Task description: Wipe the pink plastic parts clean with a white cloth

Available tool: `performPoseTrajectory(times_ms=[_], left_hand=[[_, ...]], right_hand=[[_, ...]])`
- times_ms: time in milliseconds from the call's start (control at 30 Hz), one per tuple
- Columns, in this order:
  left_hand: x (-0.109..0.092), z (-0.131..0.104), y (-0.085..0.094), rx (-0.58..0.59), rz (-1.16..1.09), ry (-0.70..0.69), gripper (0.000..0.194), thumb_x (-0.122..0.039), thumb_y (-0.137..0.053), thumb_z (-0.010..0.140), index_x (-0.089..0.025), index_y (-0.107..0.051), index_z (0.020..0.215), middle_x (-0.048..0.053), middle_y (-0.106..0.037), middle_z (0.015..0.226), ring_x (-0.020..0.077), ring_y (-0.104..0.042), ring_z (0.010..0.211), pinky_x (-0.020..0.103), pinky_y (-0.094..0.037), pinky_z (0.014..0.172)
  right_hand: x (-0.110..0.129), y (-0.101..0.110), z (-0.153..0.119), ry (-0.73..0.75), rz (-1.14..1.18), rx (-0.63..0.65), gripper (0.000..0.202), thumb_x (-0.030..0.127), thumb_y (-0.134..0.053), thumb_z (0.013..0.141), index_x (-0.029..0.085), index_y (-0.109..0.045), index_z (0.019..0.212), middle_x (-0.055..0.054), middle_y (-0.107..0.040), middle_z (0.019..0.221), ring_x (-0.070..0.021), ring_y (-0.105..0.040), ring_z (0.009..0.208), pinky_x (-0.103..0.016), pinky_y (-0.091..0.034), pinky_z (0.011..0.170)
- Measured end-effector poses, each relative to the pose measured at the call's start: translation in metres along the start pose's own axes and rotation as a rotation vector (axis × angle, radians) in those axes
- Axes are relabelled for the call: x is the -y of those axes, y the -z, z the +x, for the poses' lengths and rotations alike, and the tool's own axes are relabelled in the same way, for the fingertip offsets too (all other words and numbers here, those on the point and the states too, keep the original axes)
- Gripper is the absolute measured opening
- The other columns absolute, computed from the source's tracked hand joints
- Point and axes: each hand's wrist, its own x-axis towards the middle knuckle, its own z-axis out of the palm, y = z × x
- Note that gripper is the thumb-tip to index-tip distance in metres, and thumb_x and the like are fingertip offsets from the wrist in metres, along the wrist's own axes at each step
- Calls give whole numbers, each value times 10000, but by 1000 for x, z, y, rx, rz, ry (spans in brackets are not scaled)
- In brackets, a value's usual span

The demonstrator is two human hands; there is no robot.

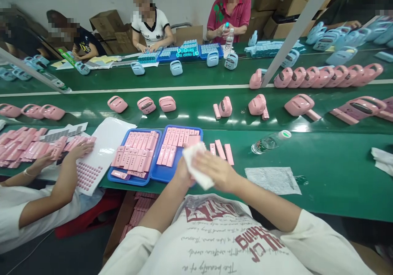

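Observation:
My right hand presses a folded white cloth, its fingers lying together across it. Behind the cloth, my left hand is closed, and the cloth hides most of what it holds. A pink edge shows just above the cloth; whether it is in my left hand or in the tray, I cannot tell. Close by on the left is a blue tray partly filled with pink bars. A few loose pink bars lie on the green table just beyond my right hand.
Another blue tray stands left, full of pink bars. A co-worker's hands handle pink bars beside a white sheet. To the right lie a bottle and a whitish cloth. Pink handled casings line the belt.

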Motion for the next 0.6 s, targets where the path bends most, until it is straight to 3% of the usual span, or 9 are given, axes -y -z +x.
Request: performPoseTrajectory(times_ms=[100,167,200,267,333,433,500,533,600], left_hand=[[1,-3,-6,-45,-13,57,525,-636,-588,769,-114,-613,811,2,-555,532,71,-476,373,164,-351,321],[5,-3,-12,-91,-11,38,512,-623,-594,773,-116,-607,839,-3,-560,531,77,-499,385,161,-369,338],[6,-2,-14,-107,-12,8,510,-620,-589,779,-117,-609,862,-1,-571,543,87,-523,410,168,-394,359],[9,4,-12,-109,-21,-57,488,-590,-586,799,-121,-620,931,20,-620,626,113,-590,506,198,-465,434],[11,13,-4,-98,-7,-72,453,-543,-585,822,-131,-627,1006,46,-661,740,144,-640,621,245,-523,533],[13,25,13,-100,71,-30,446,-525,-559,838,-128,-646,1021,61,-654,699,197,-652,639,336,-547,584],[20,31,18,-108,112,-28,419,-512,-577,826,-130,-659,977,62,-650,668,215,-655,645,360,-551,610],[25,33,19,-115,128,-45,394,-496,-594,819,-138,-659,972,68,-666,705,218,-666,692,356,-555,653],[39,38,17,-129,164,-89,367,-465,-610,817,-153,-651,1006,85,-699,844,219,-676,842,337,-546,763]], right_hand=[[-21,17,7,-610,101,-377,495,478,-334,952,152,-619,1193,-89,-711,1004,-231,-652,1024,-416,-524,925],[-28,24,13,-799,142,-500,553,521,-298,950,139,-611,1198,-79,-718,917,-243,-674,939,-422,-556,850],[-27,24,14,-780,144,-485,562,523,-293,950,135,-595,1222,-85,-715,949,-247,-666,971,-424,-550,867],[-18,16,12,-607,114,-357,541,486,-302,958,135,-543,1291,-113,-663,1148,-249,-585,1156,-423,-492,979],[-4,0,3,-323,27,-182,504,403,-304,967,130,-475,1355,-135,-550,1329,-234,-414,1333,-435,-380,1092],[9,-23,-18,20,-73,46,478,282,-330,953,113,-422,1390,-145,-514,1365,-200,-272,1407,-454,-250,1157],[3,-33,-29,-2,-53,84,470,272,-356,942,116,-439,1378,-144,-519,1360,-195,-276,1406,-457,-224,1163],[-4,-36,-32,-113,-12,50,471,306,-372,939,116,-464,1360,-149,-512,1366,-205,-288,1402,-463,-220,1162],[-22,-40,-35,-507,158,-114,509,434,-406,920,130,-522,1312,-149,-510,1368,-226,-325,1386,-469,-217,1159]])
